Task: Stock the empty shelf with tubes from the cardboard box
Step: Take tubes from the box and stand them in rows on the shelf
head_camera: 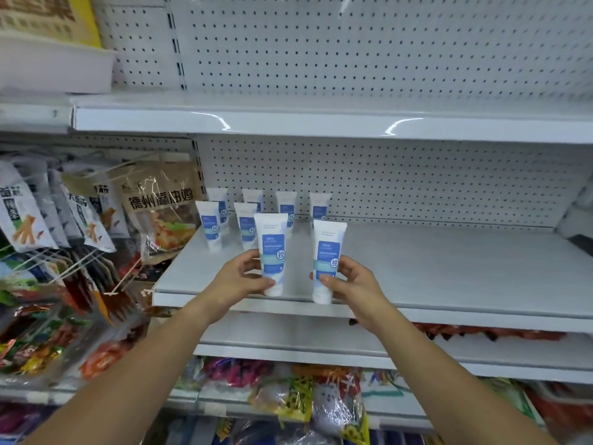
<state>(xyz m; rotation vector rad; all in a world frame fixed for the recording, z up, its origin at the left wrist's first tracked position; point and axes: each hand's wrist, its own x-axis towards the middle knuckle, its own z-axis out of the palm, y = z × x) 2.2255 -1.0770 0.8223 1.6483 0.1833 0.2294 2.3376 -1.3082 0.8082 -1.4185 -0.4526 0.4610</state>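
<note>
My left hand [241, 277] grips a white tube with a blue label [271, 248], upright, cap down, above the front edge of the white shelf [449, 277]. In my right hand [349, 279] is a second, matching tube [328, 252], also upright, a little to the right of the first. Several more tubes [247, 224] stand in two rows at the shelf's back left. The cardboard box is out of view.
Hanging snack packets [77, 216] crowd the bay to the left. An upper white shelf [321, 122] overhangs the tubes, with pegboard [417, 184] behind. Lower shelves hold colourful packets [288, 390]. The right part of the tube shelf is bare.
</note>
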